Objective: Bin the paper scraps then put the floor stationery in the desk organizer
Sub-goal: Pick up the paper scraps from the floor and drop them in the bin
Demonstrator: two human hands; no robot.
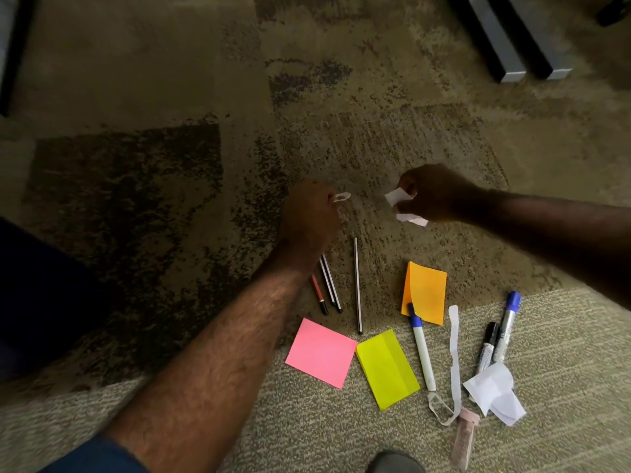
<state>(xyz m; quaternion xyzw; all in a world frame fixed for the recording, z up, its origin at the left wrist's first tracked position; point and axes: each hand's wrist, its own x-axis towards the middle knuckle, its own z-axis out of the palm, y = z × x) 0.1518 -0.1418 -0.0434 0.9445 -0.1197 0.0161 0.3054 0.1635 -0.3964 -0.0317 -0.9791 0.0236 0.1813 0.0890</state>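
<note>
Mottled olive-brown carpet (341, 131) underfoot, darker patch (129, 186) at left, paler ribbed carpet tile (307, 431) along the near edge. Grey-and-black furniture legs (505, 46) at top right, another dark upright (8, 52) far left. Dim, warm light.

You are looking down at a mottled carpet (170, 165), olive-brown with dark speckled patches and a paler striped tile nearest you. A pink sticky pad (321, 352), a yellow-green pad (387, 368) and an orange pad (425, 292) are glowing against it. The pencils (330, 285) are showing black-and-white stripes, one (318, 293) red and black. White paper scraps (493, 390) are lying beside a blue-capped white marker (421, 349), a blue-capped silver marker (507, 326) and a black one (488, 346).
</note>
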